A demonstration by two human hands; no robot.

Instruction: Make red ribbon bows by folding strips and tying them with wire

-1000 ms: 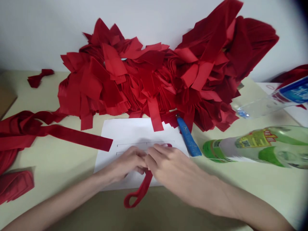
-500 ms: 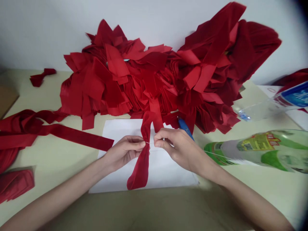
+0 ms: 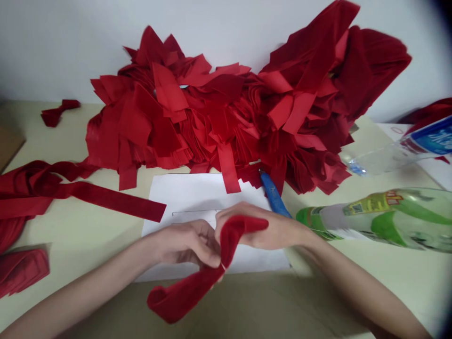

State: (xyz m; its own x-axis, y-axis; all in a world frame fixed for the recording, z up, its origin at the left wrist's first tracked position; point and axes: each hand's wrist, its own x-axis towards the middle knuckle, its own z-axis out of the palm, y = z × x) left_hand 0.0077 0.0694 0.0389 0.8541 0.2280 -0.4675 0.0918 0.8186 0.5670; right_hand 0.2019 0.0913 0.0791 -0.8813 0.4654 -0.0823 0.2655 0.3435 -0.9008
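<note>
**While both hands close on a red velvet ribbon (image 3: 183, 294), open paper lies beyond them**

Where the left hand (image 3: 187, 245) and right hand (image 3: 263, 233) meet, just above the near edge of a white paper sheet (image 3: 197, 195), the ribbon is nipped into a narrow waist. The left hand's fingers (image 3: 199, 238) are curled and clenched on that waist, where a thin pale thread (image 3: 223, 266) shows. The right hand's fingers (image 3: 282, 230) reach out almost flat, with the ribbon's upper loop draped across them; this view does not show whether they grip it.

The lower loop hangs past the paper's near edge, above a darker tan band of the tabletop (image 3: 268, 301). Beyond the fingers, a strip of bare paper with a thin ruled line (image 3: 194, 213) runs up to a heap of red fabric strips (image 3: 212, 113), whose lowest ends overlap the far edge.

A blue pen-like tool (image 3: 273, 195) lies just beyond the right hand, against the paper's right edge. Farther right, a green-labelled plastic bottle (image 3: 374, 221) lies on its side near the right wrist, leaving little room on that side. On the left, the cut end of a long red strip (image 3: 106, 200) crosses the paper's left edge.
</note>
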